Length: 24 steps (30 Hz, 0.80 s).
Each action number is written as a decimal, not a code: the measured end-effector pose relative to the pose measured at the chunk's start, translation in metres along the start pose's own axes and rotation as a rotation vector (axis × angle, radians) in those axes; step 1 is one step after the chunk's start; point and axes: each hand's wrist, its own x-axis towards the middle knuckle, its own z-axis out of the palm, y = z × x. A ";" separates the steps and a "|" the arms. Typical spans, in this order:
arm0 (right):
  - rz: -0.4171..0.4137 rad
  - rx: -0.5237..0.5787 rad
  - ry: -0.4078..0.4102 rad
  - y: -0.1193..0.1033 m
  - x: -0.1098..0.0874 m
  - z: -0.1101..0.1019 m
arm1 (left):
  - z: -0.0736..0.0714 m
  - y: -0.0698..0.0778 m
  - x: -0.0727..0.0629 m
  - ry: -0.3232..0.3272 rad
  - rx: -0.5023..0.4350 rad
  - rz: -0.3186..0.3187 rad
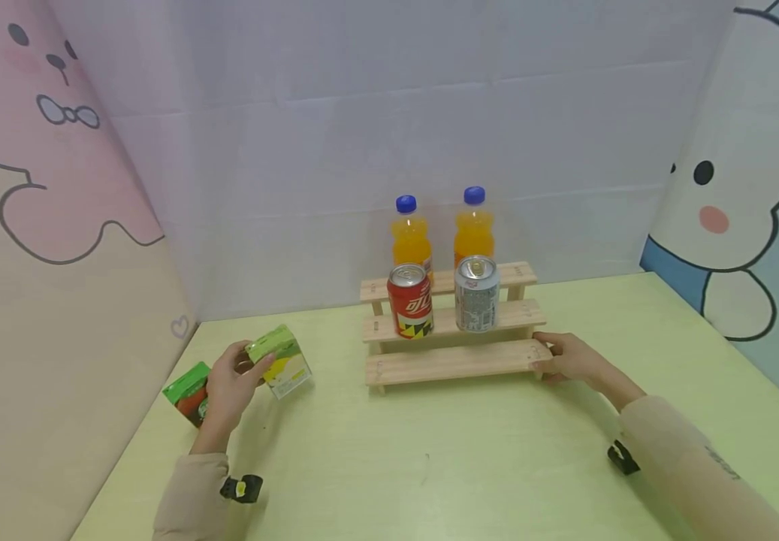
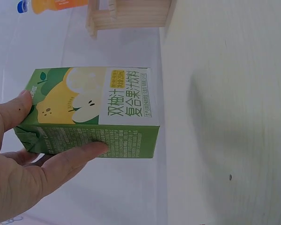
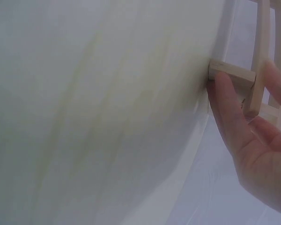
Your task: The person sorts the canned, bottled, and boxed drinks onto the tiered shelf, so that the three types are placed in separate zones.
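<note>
In the head view my left hand (image 1: pixel 232 383) grips a green and yellow juice carton (image 1: pixel 282 361), tilted. The left wrist view shows the carton (image 2: pixel 84 98) between thumb and fingers, off the tabletop. A second carton, green and dark red (image 1: pixel 189 394), is partly hidden behind that hand. Over on the right, my right hand (image 1: pixel 572 358) holds the right end of a three-step wooden rack (image 1: pixel 457 362). Seen from the right wrist, its fingers (image 3: pixel 232 112) lie against the rack's leg (image 3: pixel 232 72), with the thumb at the step.
A red can (image 1: pixel 410 300) and a silver-grey can (image 1: pixel 477 294) stand on the middle step. Two orange drink bottles with blue caps, a left one (image 1: pixel 411 237) and a right one (image 1: pixel 474 225), stand behind them. White cloth (image 1: pixel 294 165) hangs behind the pale yellow table (image 1: pixel 389 466).
</note>
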 end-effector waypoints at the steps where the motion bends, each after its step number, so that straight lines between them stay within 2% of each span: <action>1: 0.000 -0.002 0.000 0.000 0.000 0.000 | 0.000 0.001 0.000 -0.002 0.001 0.004; 14: 0.001 -0.016 0.002 0.001 0.002 -0.001 | 0.003 0.015 -0.007 -0.028 0.006 0.068; 24: 0.003 -0.021 0.005 0.003 0.003 -0.001 | 0.009 0.026 -0.014 -0.015 -0.027 0.156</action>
